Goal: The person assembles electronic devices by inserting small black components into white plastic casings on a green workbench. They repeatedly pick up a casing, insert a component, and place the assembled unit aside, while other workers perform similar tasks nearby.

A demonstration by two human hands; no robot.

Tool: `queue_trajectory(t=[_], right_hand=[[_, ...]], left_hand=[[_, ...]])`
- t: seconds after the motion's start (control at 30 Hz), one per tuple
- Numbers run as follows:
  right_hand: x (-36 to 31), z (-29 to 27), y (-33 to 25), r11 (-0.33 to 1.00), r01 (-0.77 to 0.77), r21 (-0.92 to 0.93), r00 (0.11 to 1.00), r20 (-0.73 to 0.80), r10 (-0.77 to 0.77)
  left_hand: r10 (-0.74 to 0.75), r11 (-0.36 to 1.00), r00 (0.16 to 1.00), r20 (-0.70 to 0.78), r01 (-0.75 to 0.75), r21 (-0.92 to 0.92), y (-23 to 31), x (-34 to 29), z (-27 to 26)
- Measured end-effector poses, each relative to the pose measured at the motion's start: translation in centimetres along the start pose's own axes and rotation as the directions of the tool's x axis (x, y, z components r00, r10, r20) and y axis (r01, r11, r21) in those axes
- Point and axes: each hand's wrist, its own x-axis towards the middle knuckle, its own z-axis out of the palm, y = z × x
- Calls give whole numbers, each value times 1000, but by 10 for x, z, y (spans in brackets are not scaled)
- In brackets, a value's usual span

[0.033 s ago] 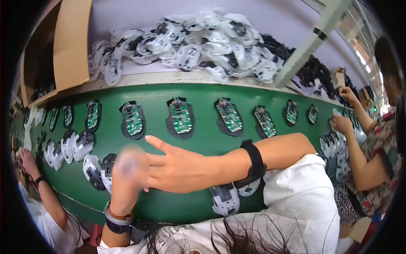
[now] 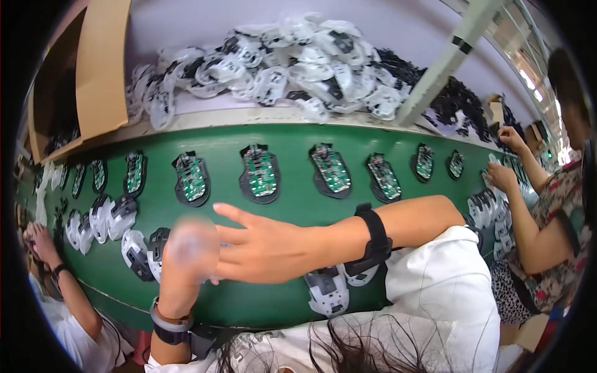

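My left hand is raised over the green work table, its fingers lost in a blurred patch. From the right my right hand reaches across, thumb stretched up and apart. Its fingers point at the left hand and meet it, the fingertips hidden by the blur. I see nothing held in the right hand. Beside the left hand lie white-and-grey mouse-like shells. Another such shell lies below my right forearm. Beyond the hands, green circuit boards on dark bases form a row.
A shelf at the back bears a heap of white shells and black parts. A cardboard box stands at the left, a post at the right. Co-workers' hands are at the left and right.
The table, boards and shelf appear slightly farther left in the view. Both hands keep nearly the same pose; nothing was picked up or let go.
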Motion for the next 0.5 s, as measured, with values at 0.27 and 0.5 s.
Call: queue_trajectory(t=[0.27, 0.5], right_hand=[[-187, -185, 121, 228, -932, -282, 336, -436, 835], [-422, -215, 231, -6, -845, -535, 131, -218, 967]], left_hand=[[-90, 862, 957, 277, 214, -459, 24, -12, 8], [-25, 956, 952, 304, 111, -270, -11, 15, 47]])
